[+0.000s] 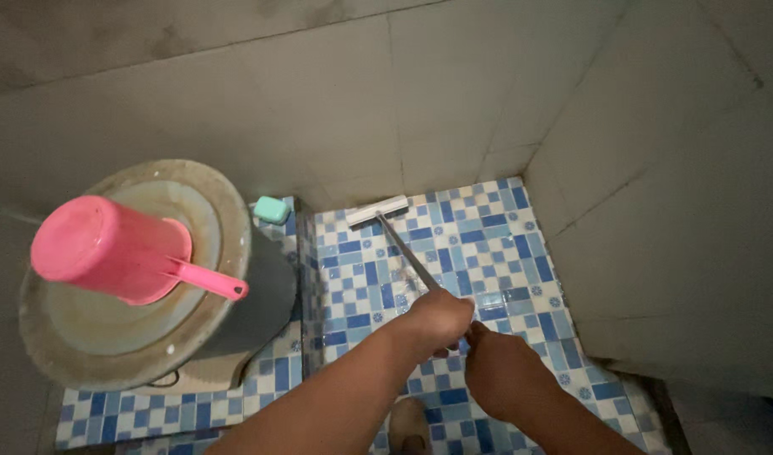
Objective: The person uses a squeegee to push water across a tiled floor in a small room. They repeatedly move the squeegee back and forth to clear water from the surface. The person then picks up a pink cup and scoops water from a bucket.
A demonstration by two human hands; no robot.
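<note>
Nearest the camera, a foot (410,425) shows at the bottom edge, standing on the blue-and-white mosaic floor (496,244).

Just above it, both hands grip the handle (407,253) of a floor brush. The right hand (504,375) is wrapped around the near end, fingers closed. The left hand (437,318) is closed on the handle just ahead of it, the two hands almost touching.

The handle runs up and to the left from the hands. It ends in the white brush head (378,211), which lies flat on the floor at the foot of the back wall (386,109), crosswise to the handle.

Step in hand, as judged from this posture: scrubbing or sweeping the floor, with the head at the far limit of its reach. The next move would call for a pull toward the foot, with the head kept flat against the tiles.

To the left, on a raised tiled ledge, stands a dark tub (260,295) under a round lid (125,278). A pink dipper (117,248) lies upside down on the lid, its handle pointing right. A green soap (271,209) sits behind the tub, by the wall.
</note>
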